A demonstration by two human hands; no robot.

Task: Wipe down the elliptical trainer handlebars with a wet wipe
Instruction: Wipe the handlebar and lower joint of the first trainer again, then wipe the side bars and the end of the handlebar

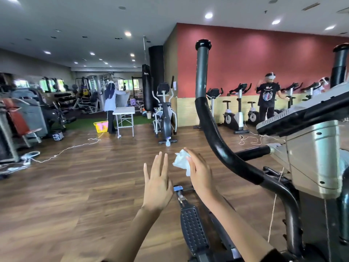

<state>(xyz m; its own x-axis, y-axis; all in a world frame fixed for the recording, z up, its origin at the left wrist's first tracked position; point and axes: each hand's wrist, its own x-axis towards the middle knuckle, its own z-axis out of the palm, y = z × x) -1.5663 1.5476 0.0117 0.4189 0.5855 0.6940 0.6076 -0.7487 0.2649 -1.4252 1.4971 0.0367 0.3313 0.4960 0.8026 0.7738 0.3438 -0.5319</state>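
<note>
The elliptical trainer's left handlebar (pixel 203 76), a tall curved grey-and-black tube with a black knob on top, rises right of centre. Its right handlebar (pixel 340 67) shows at the far right edge, and the console (pixel 302 114) lies between them. My right hand (pixel 200 172) holds a crumpled white wet wipe (pixel 181 161) in its fingers, raised a little left of the left handlebar's lower bend and not touching it. My left hand (pixel 157 183) hovers beside it with fingers straight and spread, holding nothing.
A black foot pedal (pixel 192 229) lies below my hands. A spray bottle (pixel 167 142) stands on the wooden floor by another elliptical (pixel 165 112). Cords trail over the floor. A folding table (pixel 124 111), a yellow basket (pixel 101 126), exercise bikes and two people are farther off.
</note>
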